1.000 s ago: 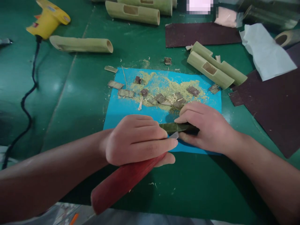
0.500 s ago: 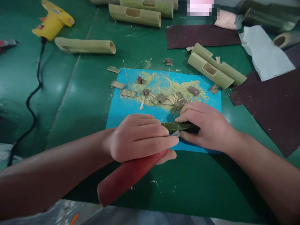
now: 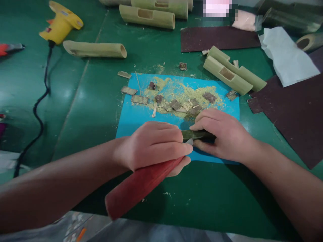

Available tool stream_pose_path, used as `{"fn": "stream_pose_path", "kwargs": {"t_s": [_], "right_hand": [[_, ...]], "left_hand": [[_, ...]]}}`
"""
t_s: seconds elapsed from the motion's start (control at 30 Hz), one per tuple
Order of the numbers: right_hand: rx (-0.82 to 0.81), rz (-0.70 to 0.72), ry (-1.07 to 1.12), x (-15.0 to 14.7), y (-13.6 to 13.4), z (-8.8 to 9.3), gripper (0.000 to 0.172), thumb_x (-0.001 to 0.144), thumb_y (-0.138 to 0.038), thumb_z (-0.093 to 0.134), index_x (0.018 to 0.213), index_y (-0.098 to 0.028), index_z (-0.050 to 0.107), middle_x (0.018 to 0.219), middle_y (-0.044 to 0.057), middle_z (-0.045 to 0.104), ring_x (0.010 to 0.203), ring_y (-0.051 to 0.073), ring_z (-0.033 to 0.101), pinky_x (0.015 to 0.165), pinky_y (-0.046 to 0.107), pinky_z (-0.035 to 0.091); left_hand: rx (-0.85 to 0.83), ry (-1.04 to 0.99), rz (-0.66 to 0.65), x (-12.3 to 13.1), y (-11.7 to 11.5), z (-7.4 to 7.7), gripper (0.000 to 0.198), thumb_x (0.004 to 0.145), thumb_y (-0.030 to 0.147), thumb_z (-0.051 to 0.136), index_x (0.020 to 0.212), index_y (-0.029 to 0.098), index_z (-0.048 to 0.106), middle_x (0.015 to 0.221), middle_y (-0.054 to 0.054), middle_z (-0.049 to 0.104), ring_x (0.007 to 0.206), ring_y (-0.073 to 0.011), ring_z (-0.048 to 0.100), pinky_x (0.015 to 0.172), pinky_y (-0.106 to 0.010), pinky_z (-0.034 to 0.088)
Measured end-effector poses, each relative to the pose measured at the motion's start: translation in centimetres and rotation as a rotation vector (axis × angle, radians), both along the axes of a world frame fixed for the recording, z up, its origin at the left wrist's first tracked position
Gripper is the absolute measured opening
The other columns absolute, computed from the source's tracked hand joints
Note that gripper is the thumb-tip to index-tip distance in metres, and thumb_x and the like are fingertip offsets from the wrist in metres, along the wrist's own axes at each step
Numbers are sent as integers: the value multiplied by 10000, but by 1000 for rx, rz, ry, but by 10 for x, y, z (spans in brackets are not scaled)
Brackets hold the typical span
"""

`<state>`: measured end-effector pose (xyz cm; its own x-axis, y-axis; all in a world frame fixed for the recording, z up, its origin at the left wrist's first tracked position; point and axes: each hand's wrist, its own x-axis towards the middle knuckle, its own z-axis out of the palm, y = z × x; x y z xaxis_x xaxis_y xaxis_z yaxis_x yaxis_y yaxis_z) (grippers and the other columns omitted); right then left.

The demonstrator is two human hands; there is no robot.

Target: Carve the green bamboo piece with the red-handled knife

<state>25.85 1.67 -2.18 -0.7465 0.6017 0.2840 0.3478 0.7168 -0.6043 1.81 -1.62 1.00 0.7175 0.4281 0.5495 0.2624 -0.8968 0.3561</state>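
My left hand [image 3: 153, 145] is closed round a knife with a thick red handle [image 3: 137, 186]; only a sliver of its blade shows at my fingertips, against a dark green bamboo piece [image 3: 195, 134]. My right hand [image 3: 222, 134] is wrapped over that bamboo piece and holds it down on a blue sheet [image 3: 133, 117]. Both hands meet at the sheet's near edge. Sawdust and several small brown bamboo offcuts [image 3: 174, 105] lie on the sheet just beyond my hands.
Pale green bamboo tubes lie around: one [image 3: 94, 49] at the left, two [image 3: 233, 74] at the right, more [image 3: 147, 16] at the back. A yellow corded glue gun [image 3: 60, 23] sits far left. Dark sandpaper sheets [image 3: 295, 111] and white paper [image 3: 286, 57] lie right on the green table [image 3: 209, 198].
My left hand and the knife have shifted slightly to the right along the bamboo piece, covering more of it. My right hand has held still.
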Motion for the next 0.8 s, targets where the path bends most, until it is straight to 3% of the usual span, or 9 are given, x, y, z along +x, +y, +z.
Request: {"fn": "stream_pose_path", "kwargs": {"t_s": [0.13, 0.43, 0.6, 0.73, 0.8], "right_hand": [[-16, -2, -12, 0, 0, 0, 136, 954, -345, 633, 909, -217, 625, 941, 75, 683, 899, 230, 637, 737, 373, 479], [-53, -21, -19, 0, 1, 2, 135, 950, -344, 644, 908, -216, 633, 945, 76, 680, 908, 236, 637, 754, 380, 489], [-34, -21, -19, 0, 0, 2, 143, 954, -344, 640, 896, -213, 630, 936, 79, 682, 904, 237, 640, 742, 379, 483], [-5, -16, -19, 0, 0, 1, 134, 960, -347, 629, 922, -219, 622, 953, 79, 690, 917, 237, 638, 737, 379, 484], [4, -18, -20, 0, -1, 0, 119, 952, -337, 637, 933, -221, 618, 962, 76, 691, 920, 236, 638, 735, 377, 483]], "left_hand": [[23, -54, 11, 3, 4, 2, 147, 829, 98, 638, 881, 232, 612, 631, 8, 585, 545, -160, 552, 495, -311, 517], [69, -125, 29, -2, 5, -1, 111, 775, 102, 620, 794, 209, 597, 592, 28, 534, 495, -129, 485, 461, -295, 459], [82, -104, 30, -9, 9, -1, 66, 840, 181, 679, 886, 218, 651, 631, 13, 655, 513, -131, 578, 480, -284, 517], [90, -22, -51, -8, 9, 0, 175, 827, 196, 762, 974, 127, 698, 681, -53, 729, 568, -153, 647, 523, -303, 542], [73, -13, -30, -5, 5, -1, 198, 836, 242, 784, 974, 125, 704, 688, -50, 745, 578, -150, 665, 527, -295, 529]]}}
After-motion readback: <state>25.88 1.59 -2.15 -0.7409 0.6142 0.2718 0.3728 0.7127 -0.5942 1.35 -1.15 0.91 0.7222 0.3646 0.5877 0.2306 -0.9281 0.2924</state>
